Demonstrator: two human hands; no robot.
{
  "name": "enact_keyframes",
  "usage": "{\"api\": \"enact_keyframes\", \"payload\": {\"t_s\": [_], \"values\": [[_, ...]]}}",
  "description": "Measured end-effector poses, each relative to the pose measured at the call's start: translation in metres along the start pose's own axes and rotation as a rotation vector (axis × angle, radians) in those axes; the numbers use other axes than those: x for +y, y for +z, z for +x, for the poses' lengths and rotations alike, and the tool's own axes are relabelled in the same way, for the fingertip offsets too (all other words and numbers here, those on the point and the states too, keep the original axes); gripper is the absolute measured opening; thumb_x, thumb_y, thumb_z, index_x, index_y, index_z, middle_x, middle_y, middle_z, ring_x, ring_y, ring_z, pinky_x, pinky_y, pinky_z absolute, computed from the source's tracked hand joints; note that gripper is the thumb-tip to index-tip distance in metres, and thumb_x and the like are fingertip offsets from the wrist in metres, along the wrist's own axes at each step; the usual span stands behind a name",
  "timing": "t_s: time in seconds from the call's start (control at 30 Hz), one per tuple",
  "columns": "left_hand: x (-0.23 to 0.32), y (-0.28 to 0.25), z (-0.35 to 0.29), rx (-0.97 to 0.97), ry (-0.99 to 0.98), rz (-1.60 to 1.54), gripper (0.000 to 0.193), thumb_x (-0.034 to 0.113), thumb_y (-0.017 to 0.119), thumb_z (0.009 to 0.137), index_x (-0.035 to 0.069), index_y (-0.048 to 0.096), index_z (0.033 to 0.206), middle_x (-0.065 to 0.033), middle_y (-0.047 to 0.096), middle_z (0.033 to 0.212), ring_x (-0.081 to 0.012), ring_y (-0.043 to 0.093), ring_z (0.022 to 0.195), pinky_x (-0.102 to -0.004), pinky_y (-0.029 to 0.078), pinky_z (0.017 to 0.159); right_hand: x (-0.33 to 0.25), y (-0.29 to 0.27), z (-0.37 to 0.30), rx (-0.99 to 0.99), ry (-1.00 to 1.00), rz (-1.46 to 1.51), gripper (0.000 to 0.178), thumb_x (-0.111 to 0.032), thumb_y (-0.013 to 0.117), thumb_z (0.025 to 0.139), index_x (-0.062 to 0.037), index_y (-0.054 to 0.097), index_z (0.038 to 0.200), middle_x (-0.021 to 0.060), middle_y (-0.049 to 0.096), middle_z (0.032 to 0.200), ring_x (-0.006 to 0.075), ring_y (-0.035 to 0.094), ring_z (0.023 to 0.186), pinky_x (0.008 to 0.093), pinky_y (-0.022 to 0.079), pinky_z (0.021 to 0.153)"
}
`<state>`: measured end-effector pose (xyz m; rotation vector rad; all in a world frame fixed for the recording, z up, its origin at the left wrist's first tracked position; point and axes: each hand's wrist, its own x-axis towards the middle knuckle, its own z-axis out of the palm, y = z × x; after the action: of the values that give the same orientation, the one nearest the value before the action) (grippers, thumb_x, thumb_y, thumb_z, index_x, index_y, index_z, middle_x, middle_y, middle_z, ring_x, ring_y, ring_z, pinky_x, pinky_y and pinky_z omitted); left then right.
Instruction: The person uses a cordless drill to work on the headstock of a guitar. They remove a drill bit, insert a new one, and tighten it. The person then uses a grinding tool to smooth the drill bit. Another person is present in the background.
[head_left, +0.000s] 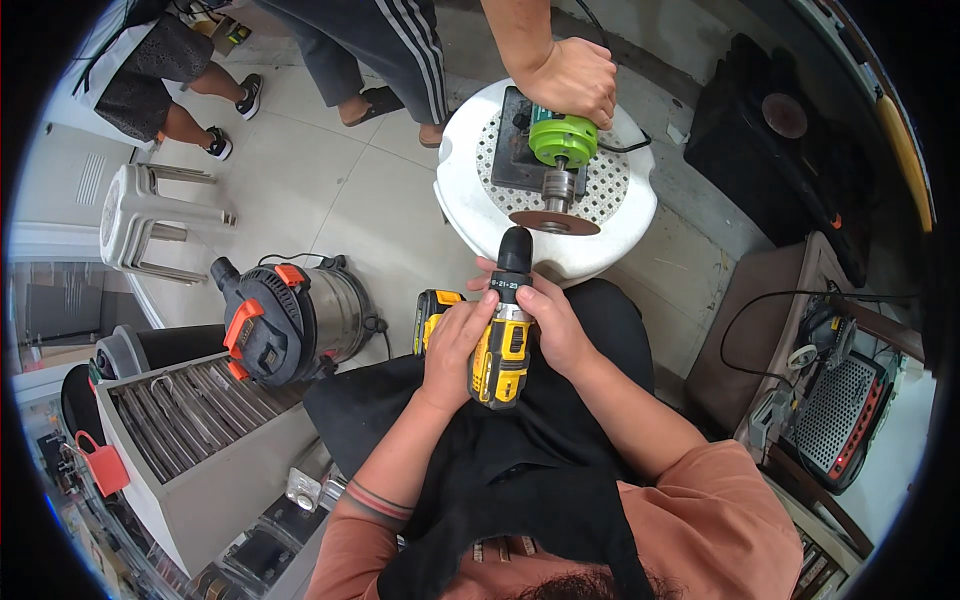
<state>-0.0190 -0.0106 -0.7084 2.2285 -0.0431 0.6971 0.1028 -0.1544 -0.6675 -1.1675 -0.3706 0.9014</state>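
I hold a yellow and black cordless drill (500, 365) above my lap, its black chuck (515, 250) pointing away from me. My left hand (455, 340) is closed round the drill's left side, thumb by the collar. On the other side, my right hand (562, 325) closes on the collar with its thumb on top. The drill's battery (435, 315) sticks out to the left. Just beyond the chuck is a brown disc (555, 223), fitted on the shaft of a green power tool (562, 135). Another person's hand (572, 82) grips that tool on a white stool (455, 185).
A shop vacuum (300, 320) stands at the left, near a grey cabinet (180, 500) with slotted compartments. Stacked white stools (125, 215) are farther back. Two other people stand at the far side. On the right are a brown box (725, 340), black bags (770, 150) and loose cables.
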Motion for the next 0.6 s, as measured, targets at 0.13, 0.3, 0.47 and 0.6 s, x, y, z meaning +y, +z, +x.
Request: {"api": "enact_keyframes", "payload": {"t_s": [0.13, 0.3, 0.47, 0.6], "values": [[-0.0008, 0.0009, 0.0005, 0.0, -0.001, -0.016, 0.087, 0.001, 0.078, 0.083, 0.012, 0.047, 0.164, -0.0157, 0.067, 0.111, -0.0376, 0.066, 0.094, -0.0462, 0.054, 0.083, 0.0009, -0.0007, 0.0003, 0.0, -0.011, 0.004, 0.071, -0.044, 0.05, 0.106, 0.0058, 0.05, 0.157, 0.019, 0.068, 0.142, 0.0267, 0.064, 0.133, 0.0399, 0.046, 0.118], [-0.0012, 0.0014, 0.0014, 0.008, 0.009, -0.006, 0.086, 0.001, 0.078, 0.083, 0.012, 0.048, 0.163, -0.016, 0.067, 0.112, -0.0378, 0.066, 0.095, -0.0462, 0.054, 0.084, 0.0011, -0.0038, 0.0004, -0.033, -0.031, 0.055, 0.059, -0.03, 0.047, 0.112, 0.008, 0.048, 0.157, 0.018, 0.068, 0.142, 0.025, 0.063, 0.132, 0.0389, 0.045, 0.118], [0.0005, 0.002, -0.0015, 0.002, 0.004, -0.004, 0.086, 0.001, 0.077, 0.084, 0.012, 0.047, 0.164, -0.0163, 0.068, 0.113, -0.0378, 0.067, 0.096, -0.0459, 0.054, 0.084, 0.0056, -0.0056, -0.0019, -0.036, -0.039, 0.05, 0.059, -0.03, 0.047, 0.112, 0.0079, 0.047, 0.157, 0.0182, 0.068, 0.142, 0.0256, 0.063, 0.133, 0.0392, 0.045, 0.118], [0.0001, 0.0004, -0.0024, 0.008, 0.001, -0.012, 0.086, 0.0, 0.076, 0.084, 0.012, 0.047, 0.164, -0.0162, 0.068, 0.113, -0.0376, 0.067, 0.096, -0.0458, 0.054, 0.085, 0.0017, -0.0015, -0.0021, -0.029, -0.029, 0.052, 0.059, -0.03, 0.047, 0.111, 0.0076, 0.047, 0.157, 0.0183, 0.068, 0.142, 0.0252, 0.063, 0.132, 0.039, 0.045, 0.118]]}}
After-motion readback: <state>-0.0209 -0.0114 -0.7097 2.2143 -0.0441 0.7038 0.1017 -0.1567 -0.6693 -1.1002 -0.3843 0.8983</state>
